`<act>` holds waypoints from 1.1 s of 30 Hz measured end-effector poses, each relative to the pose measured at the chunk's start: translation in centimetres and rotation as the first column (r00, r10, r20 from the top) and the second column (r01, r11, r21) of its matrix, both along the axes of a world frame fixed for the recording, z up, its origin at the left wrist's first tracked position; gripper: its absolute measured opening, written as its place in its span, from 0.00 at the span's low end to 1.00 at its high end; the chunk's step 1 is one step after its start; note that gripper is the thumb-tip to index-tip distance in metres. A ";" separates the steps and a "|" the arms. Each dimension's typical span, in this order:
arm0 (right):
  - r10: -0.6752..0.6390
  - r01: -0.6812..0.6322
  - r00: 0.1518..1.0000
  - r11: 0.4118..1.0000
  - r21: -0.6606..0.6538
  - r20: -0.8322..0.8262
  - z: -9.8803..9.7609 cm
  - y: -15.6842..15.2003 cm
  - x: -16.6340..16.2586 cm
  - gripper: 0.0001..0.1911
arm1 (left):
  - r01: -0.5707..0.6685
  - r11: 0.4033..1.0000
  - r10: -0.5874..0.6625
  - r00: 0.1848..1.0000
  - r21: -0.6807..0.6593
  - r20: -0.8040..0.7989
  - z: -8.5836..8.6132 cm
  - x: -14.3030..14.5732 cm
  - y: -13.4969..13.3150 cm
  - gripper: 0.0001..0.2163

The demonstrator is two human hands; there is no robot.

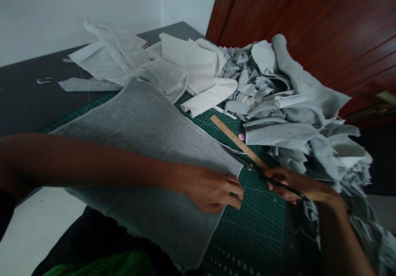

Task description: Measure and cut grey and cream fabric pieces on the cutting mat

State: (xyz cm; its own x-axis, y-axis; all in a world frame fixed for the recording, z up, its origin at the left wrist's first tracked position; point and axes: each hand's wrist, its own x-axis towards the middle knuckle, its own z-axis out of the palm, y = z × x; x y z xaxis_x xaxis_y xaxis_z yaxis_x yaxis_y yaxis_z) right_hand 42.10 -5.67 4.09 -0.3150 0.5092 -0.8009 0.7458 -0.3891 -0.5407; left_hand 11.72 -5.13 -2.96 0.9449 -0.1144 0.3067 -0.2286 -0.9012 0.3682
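Note:
A large piece of grey fabric lies over the green cutting mat and hangs past the table's near edge. My left hand rests on it by its right edge, fingers curled and closed on the cloth; their tips are partly hidden. In my right hand is a pair of black-handled scissors, its blades pointing left along the fabric's upper right edge. A thin trimmed strip curls beside the blades. Just beyond the scissors lies a wooden ruler, angled across the mat.
White and light grey cloth pieces lie at the back of the dark table. A tall heap of grey scraps covers the right side. Close to the ruler sits a small pink piece. A reddish wooden door stands behind.

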 end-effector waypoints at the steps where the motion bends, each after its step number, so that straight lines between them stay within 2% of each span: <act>1: 0.005 -0.005 1.000 1.000 0.004 -0.014 0.0 0.0 -0.1 0.31 | 0.001 1.000 -0.001 1.000 -0.006 0.025 -0.1 0.0 0.0 0.10; 9: 0.034 -0.034 0.998 0.999 0.001 -0.046 -0.5 0.7 -0.7 0.31 | -0.023 0.985 0.057 0.980 -0.172 0.190 -1.2 0.2 -0.3 0.09; 17: 0.076 -0.092 0.967 0.994 -0.056 -0.242 -2.7 1.6 1.0 0.31 | 0.008 0.998 0.008 0.974 -0.068 0.226 -1.4 0.4 -0.1 0.09; 22: 0.081 -0.098 0.966 0.993 -0.058 -0.246 -2.8 1.8 0.8 0.32 | 0.023 0.999 -0.019 0.987 -0.022 0.161 -1.4 0.5 0.0 0.09; 29: 0.094 -0.103 0.979 0.994 -0.042 -0.182 -2.1 1.8 -0.2 0.31 | 0.033 0.990 -0.020 0.996 -0.139 0.092 -1.0 0.4 -0.1 0.11; 33: 0.097 -0.101 0.985 0.995 -0.023 -0.144 -1.8 1.9 -1.1 0.31 | 0.033 0.985 -0.007 0.988 -0.169 0.152 -0.8 0.4 -0.1 0.12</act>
State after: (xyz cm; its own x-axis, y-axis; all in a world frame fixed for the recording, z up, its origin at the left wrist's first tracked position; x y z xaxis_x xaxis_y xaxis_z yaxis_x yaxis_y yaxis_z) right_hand 40.99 -3.75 2.32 -0.4746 0.4460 -0.7589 0.6977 -0.3350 -0.6332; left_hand 12.14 -5.24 -3.80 0.8848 -0.0665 0.4612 -0.3099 -0.8231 0.4759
